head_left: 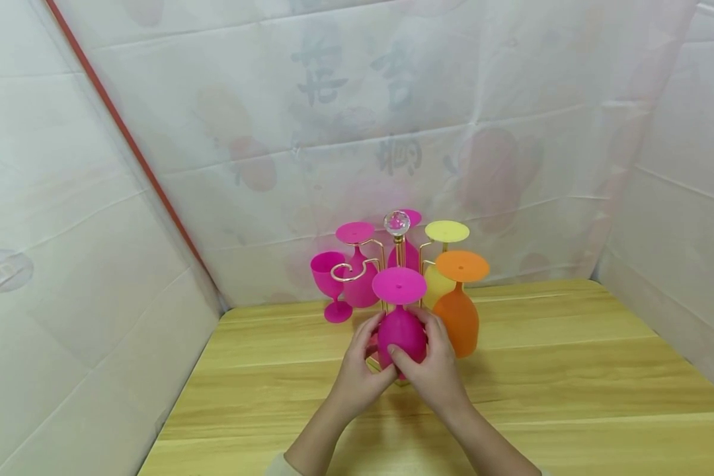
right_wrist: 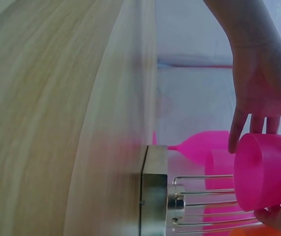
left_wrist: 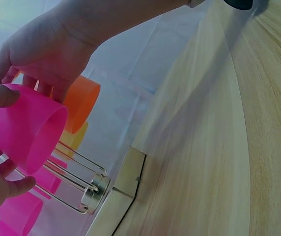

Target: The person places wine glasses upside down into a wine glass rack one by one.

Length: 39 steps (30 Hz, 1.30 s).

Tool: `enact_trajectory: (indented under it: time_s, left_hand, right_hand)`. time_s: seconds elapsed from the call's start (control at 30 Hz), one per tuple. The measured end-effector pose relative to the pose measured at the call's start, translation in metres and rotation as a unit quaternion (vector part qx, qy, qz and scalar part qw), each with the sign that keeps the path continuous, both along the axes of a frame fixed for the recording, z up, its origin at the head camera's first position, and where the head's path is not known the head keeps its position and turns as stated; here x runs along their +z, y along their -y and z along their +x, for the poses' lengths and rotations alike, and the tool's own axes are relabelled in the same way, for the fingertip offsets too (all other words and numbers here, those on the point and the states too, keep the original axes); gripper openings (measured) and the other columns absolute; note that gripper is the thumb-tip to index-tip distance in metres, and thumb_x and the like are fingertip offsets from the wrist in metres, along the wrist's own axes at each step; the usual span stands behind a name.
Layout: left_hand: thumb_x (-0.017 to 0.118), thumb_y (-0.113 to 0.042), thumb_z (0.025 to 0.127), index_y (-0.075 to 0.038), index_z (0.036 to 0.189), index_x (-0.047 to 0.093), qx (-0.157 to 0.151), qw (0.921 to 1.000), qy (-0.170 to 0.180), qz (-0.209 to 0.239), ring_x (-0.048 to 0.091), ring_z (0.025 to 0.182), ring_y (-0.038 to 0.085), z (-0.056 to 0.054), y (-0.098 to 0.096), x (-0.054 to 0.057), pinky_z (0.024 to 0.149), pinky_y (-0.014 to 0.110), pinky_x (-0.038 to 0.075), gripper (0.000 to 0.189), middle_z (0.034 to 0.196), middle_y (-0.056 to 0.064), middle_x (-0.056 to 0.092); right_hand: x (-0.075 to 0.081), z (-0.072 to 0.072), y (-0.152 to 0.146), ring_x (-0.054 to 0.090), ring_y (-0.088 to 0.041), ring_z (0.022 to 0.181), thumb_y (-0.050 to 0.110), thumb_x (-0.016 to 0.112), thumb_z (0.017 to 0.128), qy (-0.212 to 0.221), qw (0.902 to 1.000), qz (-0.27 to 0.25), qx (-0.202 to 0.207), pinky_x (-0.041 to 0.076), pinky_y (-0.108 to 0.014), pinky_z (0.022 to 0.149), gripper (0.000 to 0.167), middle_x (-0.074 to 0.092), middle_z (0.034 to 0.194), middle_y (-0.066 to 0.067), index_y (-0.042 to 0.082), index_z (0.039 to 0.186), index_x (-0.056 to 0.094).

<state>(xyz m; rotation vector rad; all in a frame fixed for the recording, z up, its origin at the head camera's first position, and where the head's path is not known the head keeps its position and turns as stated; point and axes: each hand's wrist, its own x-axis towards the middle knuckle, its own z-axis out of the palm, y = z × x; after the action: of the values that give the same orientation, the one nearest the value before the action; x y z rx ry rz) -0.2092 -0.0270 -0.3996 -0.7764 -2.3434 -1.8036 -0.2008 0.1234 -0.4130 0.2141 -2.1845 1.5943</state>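
Observation:
A magenta plastic goblet hangs upside down at the front of a gold wire glass rack. My left hand holds its bowl from the left. From the right, my right hand grips the same bowl, its thumb lying across the front. The goblet's round foot faces up, near the rack's crystal knob. In the left wrist view the goblet's open rim points toward the rack's base, apart from it. Whether the stem sits in a hook is hidden.
Other inverted goblets hang around the rack: orange, yellow and pink. An upright pink goblet stands on the wooden table at the back left, near a curled wire hook. Pale cloth walls enclose the table.

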Motion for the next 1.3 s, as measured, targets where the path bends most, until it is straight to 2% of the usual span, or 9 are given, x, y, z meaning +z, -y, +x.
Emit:
enact_trajectory:
  time_s: [0.2,0.47,0.73,0.93,1.07,1.17,1.3]
  left_hand:
    - [0.073,-0.005,0.084,-0.010,0.149,0.038,-0.002,1.0000,-0.004,0.000,0.054,0.123,0.022,-0.001,0.000,-0.001,0.102,0.045,0.048,0.074,0.147,0.000,0.042]
    - [0.072,-0.003,0.085,-0.009,0.149,0.039,-0.013,0.9998,-0.012,0.005,0.050,0.128,0.025,-0.001,0.001,-0.001,0.102,0.044,0.048,0.072,0.146,0.001,0.044]
    - [0.073,-0.006,0.085,-0.016,0.149,0.039,-0.010,0.9999,0.003,0.002,0.051,0.128,0.024,0.000,0.002,0.000,0.104,0.046,0.046,0.073,0.145,0.000,0.045]
    - [0.073,-0.004,0.085,-0.011,0.149,0.039,-0.015,0.9998,0.011,0.008,0.053,0.125,0.027,-0.001,0.002,-0.001,0.103,0.044,0.047,0.073,0.144,0.001,0.045]
    - [0.073,-0.010,0.086,-0.018,0.149,0.039,-0.020,0.9997,0.003,0.010,0.053,0.125,0.025,-0.012,0.004,-0.019,0.101,0.037,0.049,0.072,0.143,-0.004,0.046]
    - [0.073,-0.015,0.087,-0.023,0.149,0.039,-0.023,0.9996,-0.008,0.011,0.052,0.125,0.025,-0.020,0.005,-0.032,0.100,0.037,0.049,0.071,0.143,-0.007,0.046]
    - [0.073,-0.018,0.088,-0.021,0.149,0.039,-0.025,0.9996,-0.009,0.009,0.052,0.125,0.026,-0.020,0.006,-0.031,0.101,0.039,0.049,0.070,0.141,-0.006,0.047]
  right_hand:
    - [-0.002,0.000,0.000,0.051,-0.022,0.119,0.018,0.080,0.081,-0.005,1.0000,0.000,-0.004,0.057,-0.048,0.087,0.068,0.045,0.137,0.001,0.020,0.139,0.045]
    - [-0.004,-0.001,0.000,0.052,-0.023,0.118,0.018,0.081,0.080,-0.016,0.9999,-0.001,-0.003,0.057,-0.047,0.087,0.069,0.046,0.136,-0.001,0.018,0.139,0.045]
    - [-0.004,0.001,-0.001,0.051,-0.022,0.119,0.020,0.081,0.081,-0.010,0.9999,0.004,-0.009,0.057,-0.048,0.087,0.070,0.045,0.136,0.002,0.019,0.140,0.044]
    - [-0.004,0.001,-0.001,0.051,-0.022,0.119,0.022,0.082,0.080,-0.010,0.9998,0.009,-0.014,0.057,-0.048,0.086,0.072,0.045,0.137,0.002,0.019,0.141,0.043]
    - [-0.004,0.001,-0.001,0.051,-0.021,0.118,0.021,0.082,0.080,-0.013,0.9998,0.008,-0.015,0.057,-0.048,0.085,0.071,0.046,0.136,0.003,0.022,0.140,0.043]
    - [-0.005,0.001,-0.001,0.051,-0.021,0.118,0.021,0.082,0.080,-0.015,0.9997,0.009,-0.017,0.058,-0.048,0.085,0.072,0.046,0.136,0.003,0.023,0.140,0.043]
    - [-0.004,0.001,-0.001,0.051,-0.021,0.118,0.022,0.082,0.080,-0.017,0.9996,0.014,-0.019,0.058,-0.048,0.084,0.071,0.046,0.136,0.003,0.023,0.140,0.043]
